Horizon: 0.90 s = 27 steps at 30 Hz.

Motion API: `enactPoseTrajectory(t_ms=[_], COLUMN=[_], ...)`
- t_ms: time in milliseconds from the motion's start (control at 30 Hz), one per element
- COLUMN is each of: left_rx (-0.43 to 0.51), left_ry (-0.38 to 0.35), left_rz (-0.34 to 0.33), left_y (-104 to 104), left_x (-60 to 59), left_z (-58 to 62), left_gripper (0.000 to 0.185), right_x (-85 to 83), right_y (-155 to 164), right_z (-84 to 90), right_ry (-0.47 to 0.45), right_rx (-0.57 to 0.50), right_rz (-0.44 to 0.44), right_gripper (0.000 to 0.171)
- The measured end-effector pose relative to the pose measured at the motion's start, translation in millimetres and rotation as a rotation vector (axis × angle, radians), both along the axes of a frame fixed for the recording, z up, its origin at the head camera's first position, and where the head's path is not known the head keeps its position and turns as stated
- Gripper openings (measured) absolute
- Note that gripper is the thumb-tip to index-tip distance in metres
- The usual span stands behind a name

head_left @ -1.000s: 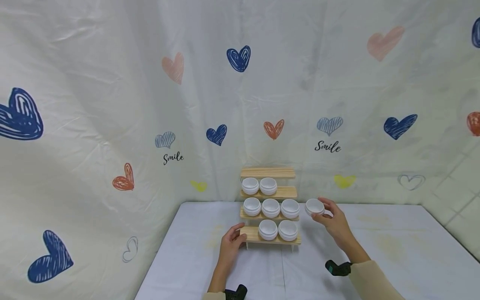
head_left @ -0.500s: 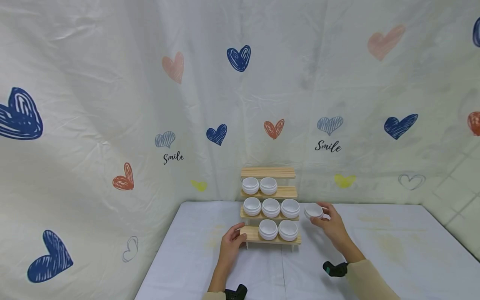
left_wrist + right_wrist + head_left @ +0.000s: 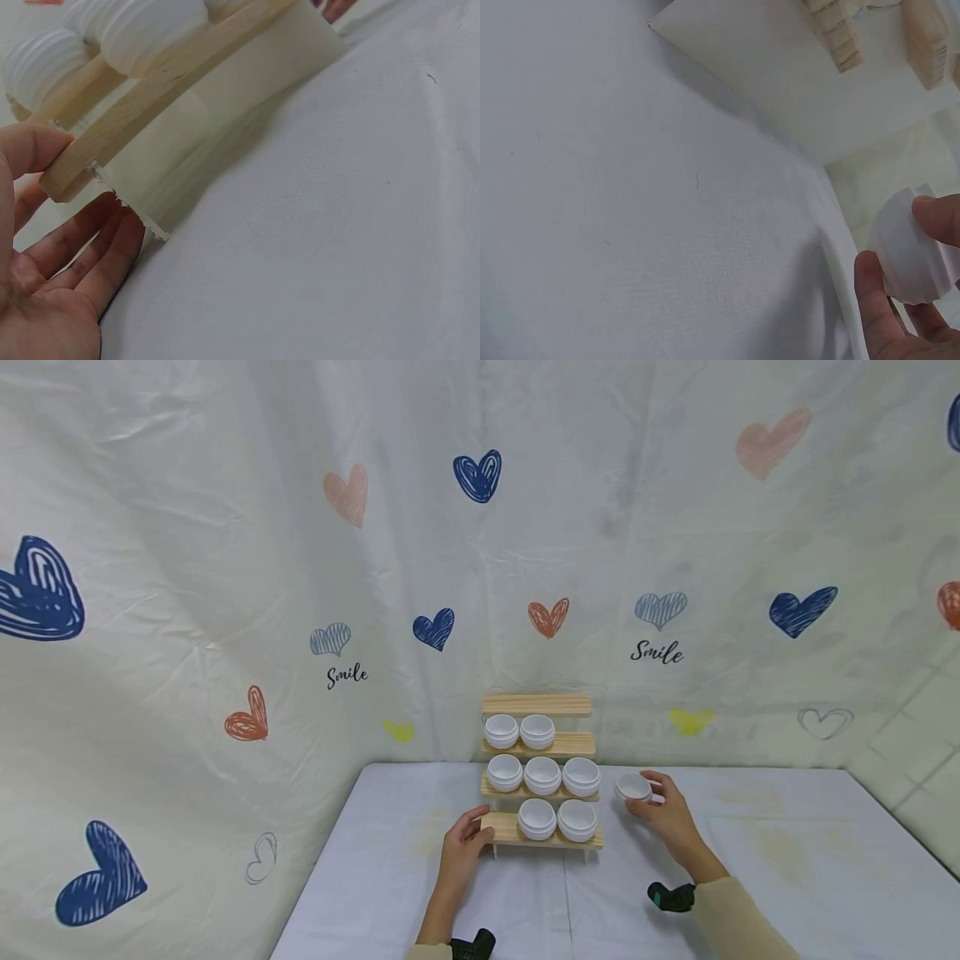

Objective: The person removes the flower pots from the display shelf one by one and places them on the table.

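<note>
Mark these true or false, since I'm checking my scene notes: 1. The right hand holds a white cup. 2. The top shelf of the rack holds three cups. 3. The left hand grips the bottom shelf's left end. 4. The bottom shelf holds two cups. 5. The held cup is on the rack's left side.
1. True: the right hand pinches a white cup.
2. False: the top shelf of the rack is bare; the one below it has two cups.
3. True: the left hand holds the bottom shelf at its left end.
4. True: two cups sit there, toward the right.
5. False: the held cup is to the rack's right.
</note>
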State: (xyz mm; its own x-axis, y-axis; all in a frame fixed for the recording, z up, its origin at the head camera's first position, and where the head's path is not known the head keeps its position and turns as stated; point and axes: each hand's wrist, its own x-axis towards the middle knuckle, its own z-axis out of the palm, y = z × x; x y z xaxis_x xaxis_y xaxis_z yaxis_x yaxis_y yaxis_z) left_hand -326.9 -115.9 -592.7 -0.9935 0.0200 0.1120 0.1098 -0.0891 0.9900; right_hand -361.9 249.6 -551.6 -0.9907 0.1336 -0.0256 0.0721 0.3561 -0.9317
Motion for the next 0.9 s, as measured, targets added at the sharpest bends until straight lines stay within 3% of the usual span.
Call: enactPoseTrajectory(t_ms=[500,900], left_rx=[-0.012,-0.018], left_ry=[-0.001,0.001], left_rz=[0.009,0.014], left_y=[0.7,0.3], left_x=[0.0,1.1], left_z=[0.7,0.5], left_gripper=[0.047,0.045], right_x=[-6.9,-18.9], right_y=[0.6,3.7], right_z=[-4.9,-15.8], right_ry=[-0.056,-0.017], right_rx=[0.01,0.03], right_rz=[-0.017,-0.013], right_gripper=[0.074,0.074])
